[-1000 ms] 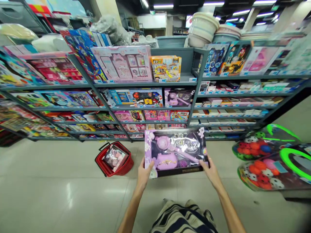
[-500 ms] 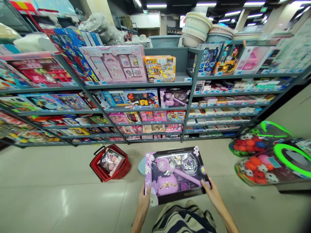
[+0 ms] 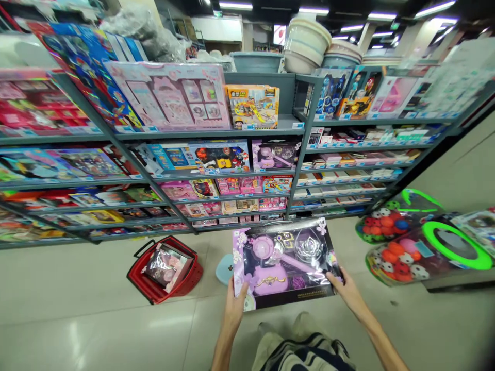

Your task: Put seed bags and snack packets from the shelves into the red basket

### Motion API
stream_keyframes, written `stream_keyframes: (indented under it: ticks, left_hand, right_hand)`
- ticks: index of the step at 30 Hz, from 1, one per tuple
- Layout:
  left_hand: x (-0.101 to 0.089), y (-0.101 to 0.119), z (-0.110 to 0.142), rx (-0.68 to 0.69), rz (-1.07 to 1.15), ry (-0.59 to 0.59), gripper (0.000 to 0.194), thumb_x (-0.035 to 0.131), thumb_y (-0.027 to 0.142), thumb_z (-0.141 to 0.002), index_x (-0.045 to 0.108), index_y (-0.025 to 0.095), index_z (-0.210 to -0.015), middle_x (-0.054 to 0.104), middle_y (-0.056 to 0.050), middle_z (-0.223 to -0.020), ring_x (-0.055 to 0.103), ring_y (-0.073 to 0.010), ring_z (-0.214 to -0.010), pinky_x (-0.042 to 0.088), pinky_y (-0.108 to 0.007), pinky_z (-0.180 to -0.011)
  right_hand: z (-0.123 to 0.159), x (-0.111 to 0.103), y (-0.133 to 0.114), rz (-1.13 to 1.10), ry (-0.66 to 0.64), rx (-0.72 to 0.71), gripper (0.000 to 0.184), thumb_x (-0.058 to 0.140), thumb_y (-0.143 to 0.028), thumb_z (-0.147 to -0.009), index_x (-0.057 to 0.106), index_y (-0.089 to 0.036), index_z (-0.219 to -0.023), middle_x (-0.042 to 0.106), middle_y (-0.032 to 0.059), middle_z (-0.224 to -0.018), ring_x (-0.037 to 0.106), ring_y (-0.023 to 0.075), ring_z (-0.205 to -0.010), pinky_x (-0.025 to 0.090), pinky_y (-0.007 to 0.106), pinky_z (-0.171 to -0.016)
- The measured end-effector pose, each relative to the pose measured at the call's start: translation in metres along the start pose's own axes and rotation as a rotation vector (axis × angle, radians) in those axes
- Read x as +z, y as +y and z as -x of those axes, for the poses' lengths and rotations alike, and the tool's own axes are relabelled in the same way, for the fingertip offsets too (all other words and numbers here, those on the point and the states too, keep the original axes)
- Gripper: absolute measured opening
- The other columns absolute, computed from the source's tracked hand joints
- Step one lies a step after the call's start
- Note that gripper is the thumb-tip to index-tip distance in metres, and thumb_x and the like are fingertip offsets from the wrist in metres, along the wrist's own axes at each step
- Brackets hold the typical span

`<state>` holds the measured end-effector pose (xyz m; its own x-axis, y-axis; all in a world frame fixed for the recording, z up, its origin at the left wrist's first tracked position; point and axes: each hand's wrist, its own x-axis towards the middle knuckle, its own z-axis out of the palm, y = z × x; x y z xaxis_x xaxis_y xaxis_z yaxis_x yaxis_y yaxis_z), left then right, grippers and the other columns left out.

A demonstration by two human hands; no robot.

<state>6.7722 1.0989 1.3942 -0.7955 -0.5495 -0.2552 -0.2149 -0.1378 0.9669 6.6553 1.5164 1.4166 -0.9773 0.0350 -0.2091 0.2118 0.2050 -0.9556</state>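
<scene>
A boxed toy set [image 3: 286,265] with a black and purple frame is held out in front of me, its clear window facing up. Inside show a purple wand, a small purple bag and a silver tiara. My left hand [image 3: 235,304] grips the box's lower left edge, thumb on the front. On the right edge, my right hand [image 3: 344,288] grips it with the thumb over the front; the fingers behind are hidden. A similar purple boxed set [image 3: 276,154] stands on the shelf ahead.
A red shopping basket [image 3: 165,270] on the floor at left holds a pink and black boxed toy [image 3: 168,268]. Behind my box lies a light blue object [image 3: 224,269]. Shelves [image 3: 209,135] of boxed toys span the front. Bags of toy balls [image 3: 400,263] stand at right.
The boxed toy set has risen slightly, away from my body, with both hands still on it. My view has shifted, so the basket sits further left and more of my legs shows.
</scene>
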Motion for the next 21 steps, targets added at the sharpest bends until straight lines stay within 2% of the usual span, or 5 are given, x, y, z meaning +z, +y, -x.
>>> stream_keyframes:
  ticks: [3,5,9,13,21]
  left_hand:
    - [-0.003,-0.005,-0.024,0.025,-0.031,-0.024,0.087,0.082,0.073,-0.083,0.066,0.019,-0.15,0.072,-0.019,-0.152,0.064,-0.0424,-0.149,0.049,-0.051,-0.13]
    - [0.006,0.018,-0.054,0.066,-0.054,-0.045,0.089,0.081,0.077,-0.081,0.07,0.016,-0.145,0.07,-0.021,-0.154,0.061,-0.0443,-0.151,0.044,-0.055,-0.133]
    - [0.044,0.099,-0.132,0.239,-0.131,-0.137,0.081,0.079,0.077,-0.087,0.077,0.013,-0.136,0.078,-0.02,-0.133,0.071,-0.0397,-0.131,0.05,-0.056,-0.124]
    - [0.087,0.167,-0.186,0.286,-0.056,-0.192,0.076,0.076,0.071,-0.097,0.073,0.013,-0.147,0.075,-0.019,-0.145,0.071,-0.0349,-0.134,0.054,-0.047,-0.119]
    - [0.155,0.252,-0.297,0.127,0.088,-0.221,0.097,0.105,0.049,-0.066,0.068,0.01,-0.147,0.068,-0.023,-0.157,0.065,-0.0422,-0.147,0.05,-0.054,-0.128]
  right_hand:
    - [-0.001,0.004,0.003,-0.011,0.019,0.053,0.093,0.091,-0.072,-0.078,0.069,-0.017,-0.15,0.075,0.0181,-0.148,0.072,0.0445,-0.135,0.055,0.059,-0.122]
    - [-0.027,0.008,-0.017,-0.012,0.027,0.017,0.091,0.09,-0.072,-0.08,0.07,-0.017,-0.149,0.075,0.017,-0.147,0.072,0.0426,-0.134,0.056,0.058,-0.121]
    - [-0.134,0.021,-0.079,0.013,0.098,-0.209,0.092,0.081,-0.085,-0.084,0.075,-0.016,-0.143,0.076,0.0165,-0.145,0.069,0.0382,-0.135,0.052,0.052,-0.123]
    - [-0.237,0.027,-0.113,-0.082,0.103,-0.245,0.091,0.071,-0.089,-0.092,0.073,-0.016,-0.147,0.078,0.0143,-0.136,0.073,0.0315,-0.123,0.059,0.042,-0.109]
    - [-0.389,0.016,-0.143,-0.199,0.012,-0.229,0.092,0.084,-0.079,-0.089,0.068,-0.023,-0.16,0.072,0.0125,-0.153,0.07,0.0333,-0.137,0.056,0.046,-0.12]
